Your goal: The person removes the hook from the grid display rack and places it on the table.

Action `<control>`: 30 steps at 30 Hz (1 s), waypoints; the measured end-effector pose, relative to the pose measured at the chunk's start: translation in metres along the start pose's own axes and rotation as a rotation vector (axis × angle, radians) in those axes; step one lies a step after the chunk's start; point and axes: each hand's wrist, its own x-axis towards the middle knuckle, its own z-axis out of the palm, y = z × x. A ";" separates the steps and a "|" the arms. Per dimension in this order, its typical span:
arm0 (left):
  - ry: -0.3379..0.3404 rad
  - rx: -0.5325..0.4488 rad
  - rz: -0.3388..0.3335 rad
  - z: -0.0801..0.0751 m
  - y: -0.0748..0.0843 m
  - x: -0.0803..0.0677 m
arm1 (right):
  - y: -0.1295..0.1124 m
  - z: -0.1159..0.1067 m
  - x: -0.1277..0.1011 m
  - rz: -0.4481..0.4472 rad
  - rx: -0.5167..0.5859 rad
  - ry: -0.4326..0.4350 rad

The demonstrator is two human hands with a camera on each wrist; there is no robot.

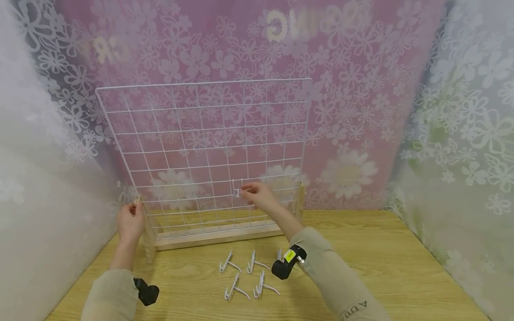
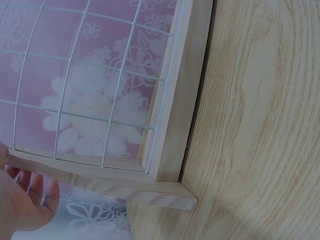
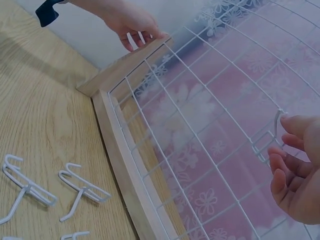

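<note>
A white wire grid panel [image 1: 201, 133] stands upright in a wooden base [image 1: 217, 236] on a wooden table [image 1: 381, 267]. My left hand [image 1: 130, 220] grips the top of the base's left post [image 1: 146, 232]; in the right wrist view the left hand [image 3: 131, 22] has its fingers curled over that post. My right hand [image 1: 259, 196] pinches a small white hook [image 1: 238, 191] against the lower middle of the grid. Seen from the right wrist, the right hand [image 3: 295, 170] has its fingertips at the hook [image 3: 267, 137], which sits on the grid wires [image 3: 225, 75].
Several loose white hooks [image 1: 230, 264] lie on the table in front of the base, two of them in the right wrist view [image 3: 80, 187]. Flowered translucent curtains [image 1: 462, 133] enclose the table on the left, back and right.
</note>
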 end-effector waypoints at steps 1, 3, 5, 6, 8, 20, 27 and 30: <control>-0.004 -0.004 0.000 0.000 0.000 0.000 | 0.000 0.001 0.000 -0.004 -0.009 -0.002; -0.003 -0.007 -0.003 0.001 0.000 -0.001 | -0.001 0.003 0.002 -0.006 -0.029 0.003; 0.000 -0.015 -0.006 0.001 0.001 -0.001 | -0.002 0.005 0.003 -0.015 -0.041 0.001; 0.002 -0.016 -0.007 0.001 0.001 -0.001 | -0.002 0.006 0.003 -0.019 -0.045 0.002; -0.002 -0.018 -0.009 0.001 0.001 -0.002 | -0.003 0.009 0.004 -0.025 -0.045 0.013; 0.005 -0.029 -0.014 0.003 -0.002 0.000 | -0.008 0.019 0.007 -0.055 0.005 0.099; 0.016 -0.022 0.002 0.004 -0.003 0.001 | -0.010 0.021 0.009 -0.005 0.041 0.112; 0.017 -0.022 0.009 0.004 -0.003 0.001 | -0.011 0.022 0.010 0.021 0.087 0.123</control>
